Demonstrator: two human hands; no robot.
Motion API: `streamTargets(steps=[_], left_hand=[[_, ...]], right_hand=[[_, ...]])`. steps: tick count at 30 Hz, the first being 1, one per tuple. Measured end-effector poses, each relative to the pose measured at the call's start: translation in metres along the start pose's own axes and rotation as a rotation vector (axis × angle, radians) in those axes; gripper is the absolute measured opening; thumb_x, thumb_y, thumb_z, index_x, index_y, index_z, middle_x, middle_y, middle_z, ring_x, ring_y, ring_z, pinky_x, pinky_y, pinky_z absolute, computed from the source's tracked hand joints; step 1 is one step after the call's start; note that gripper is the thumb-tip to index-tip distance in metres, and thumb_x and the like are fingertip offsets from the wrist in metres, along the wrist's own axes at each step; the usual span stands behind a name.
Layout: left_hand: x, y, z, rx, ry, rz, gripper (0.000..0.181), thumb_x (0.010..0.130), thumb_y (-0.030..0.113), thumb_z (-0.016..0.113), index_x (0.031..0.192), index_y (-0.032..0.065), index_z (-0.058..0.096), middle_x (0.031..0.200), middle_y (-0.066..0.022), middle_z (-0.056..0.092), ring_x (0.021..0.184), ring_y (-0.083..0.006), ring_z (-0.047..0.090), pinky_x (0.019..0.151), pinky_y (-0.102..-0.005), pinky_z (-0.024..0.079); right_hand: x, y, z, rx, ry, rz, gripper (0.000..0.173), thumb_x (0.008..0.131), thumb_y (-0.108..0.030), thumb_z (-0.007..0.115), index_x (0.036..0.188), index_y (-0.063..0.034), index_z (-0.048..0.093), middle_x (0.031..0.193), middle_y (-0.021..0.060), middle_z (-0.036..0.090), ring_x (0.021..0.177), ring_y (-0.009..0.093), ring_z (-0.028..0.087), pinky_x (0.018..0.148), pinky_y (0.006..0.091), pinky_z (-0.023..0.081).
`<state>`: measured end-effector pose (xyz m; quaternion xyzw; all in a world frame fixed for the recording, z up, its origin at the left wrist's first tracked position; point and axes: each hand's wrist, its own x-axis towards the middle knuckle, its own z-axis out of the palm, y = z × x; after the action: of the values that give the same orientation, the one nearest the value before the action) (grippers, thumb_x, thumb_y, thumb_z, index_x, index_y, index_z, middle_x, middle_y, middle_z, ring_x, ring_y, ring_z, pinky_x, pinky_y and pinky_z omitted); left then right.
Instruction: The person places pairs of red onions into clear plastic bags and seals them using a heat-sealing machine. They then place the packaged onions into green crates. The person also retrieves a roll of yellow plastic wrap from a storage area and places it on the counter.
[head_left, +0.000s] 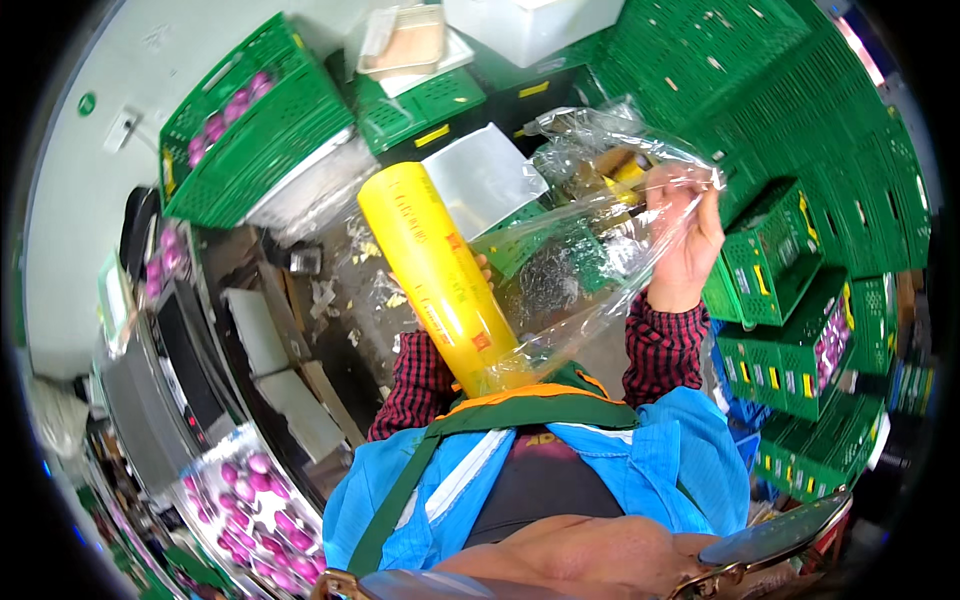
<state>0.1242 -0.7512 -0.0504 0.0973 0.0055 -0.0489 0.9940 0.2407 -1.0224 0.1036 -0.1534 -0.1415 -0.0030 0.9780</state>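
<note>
A yellow roll of clear plastic film (439, 277) lies slantwise before my chest, its lower end near my green apron. My left hand (482, 268) holds it from beneath; only some fingertips show beside the roll, the rest being hidden. To the right, my right hand (681, 217) is raised and pinches the edge of a sheet of clear plastic film (592, 247). That sheet stretches from the roll's lower end up to my fingers, and crumpled film hangs beyond them.
Purple onions fill a green plastic crate (255, 135) at upper left and a tray (259, 517) at lower left. More green crates (780, 360) are stacked at right. A white box (484, 180) stands ahead. Scraps litter the floor (352, 300).
</note>
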Motion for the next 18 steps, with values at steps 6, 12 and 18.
streamTargets(steps=[6,12,18], left_hand=[[0.037,0.051,-0.047,-0.062,-0.125,-0.154,0.069,0.09,0.048,0.053,0.141,0.0067,0.032,0.135,-0.02,0.045,0.122,-0.0341,0.047,0.103,-0.0465,0.037],[0.02,0.11,-0.059,-0.007,0.028,-0.126,0.069,0.09,0.047,0.053,0.141,0.0061,0.032,0.135,-0.0197,0.046,0.121,-0.0332,0.048,0.103,-0.0456,0.037],[0.005,0.143,-0.071,0.055,0.144,-0.095,0.068,0.09,0.046,0.054,0.14,0.0055,0.033,0.134,-0.0194,0.047,0.121,-0.0322,0.048,0.103,-0.0447,0.038]], right_hand=[[0.015,-0.038,0.032,0.097,-0.252,-0.053,0.014,0.095,-0.009,0.045,0.108,-0.0082,0.05,0.08,0.0002,0.048,0.065,0.008,0.048,0.059,0.0224,0.047],[-0.069,0.028,-0.029,-0.901,0.228,0.776,0.05,0.086,-0.016,0.059,0.131,-0.0045,0.041,0.12,0.0125,0.057,0.101,0.021,0.058,0.09,0.0312,0.046],[-0.155,0.083,-0.086,-1.273,-0.348,1.182,0.044,0.086,-0.027,0.063,0.122,-0.0042,0.055,0.126,0.0147,0.054,0.112,0.022,0.053,0.092,0.0337,0.043]])
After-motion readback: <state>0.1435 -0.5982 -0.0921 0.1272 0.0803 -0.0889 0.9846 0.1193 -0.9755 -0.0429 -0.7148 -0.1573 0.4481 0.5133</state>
